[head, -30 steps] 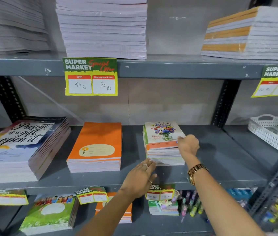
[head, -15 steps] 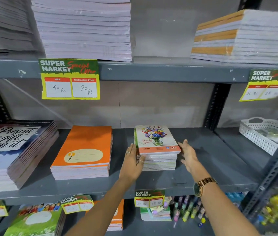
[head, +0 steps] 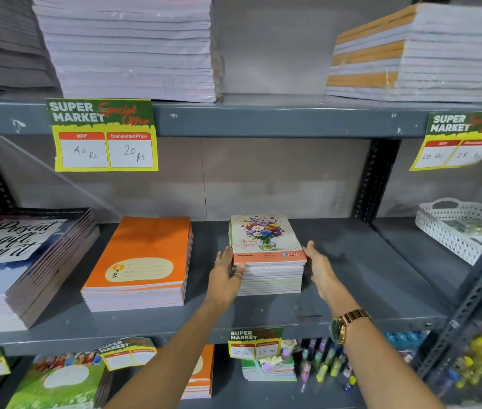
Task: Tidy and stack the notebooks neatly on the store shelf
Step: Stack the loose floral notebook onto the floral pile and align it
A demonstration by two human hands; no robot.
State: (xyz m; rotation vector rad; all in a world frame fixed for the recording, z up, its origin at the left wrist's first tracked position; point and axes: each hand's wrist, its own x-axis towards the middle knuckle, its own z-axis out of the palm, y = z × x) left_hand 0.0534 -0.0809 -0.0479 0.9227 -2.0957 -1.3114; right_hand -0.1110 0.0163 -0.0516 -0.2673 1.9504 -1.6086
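Two bare forearms reach up from the lower edge toward the middle shelf, the right wrist wearing a gold watch. Both hands bracket a stack of flower-cover notebooks sitting at the centre of that shelf: the left hand, rings on its fingers, lies flat and open against the stack's left side with the thumb at the top cover's corner, while the right hand is open, fingers extended, just beside the right side; whether it touches cannot be told. Left of this pile sits a stack of orange notebooks, and farther left a pile of lettered-cover notebooks. A white basket rests at far right. Above, a yellow price tag hangs from the upper shelf, which carries tall pale notebook piles.
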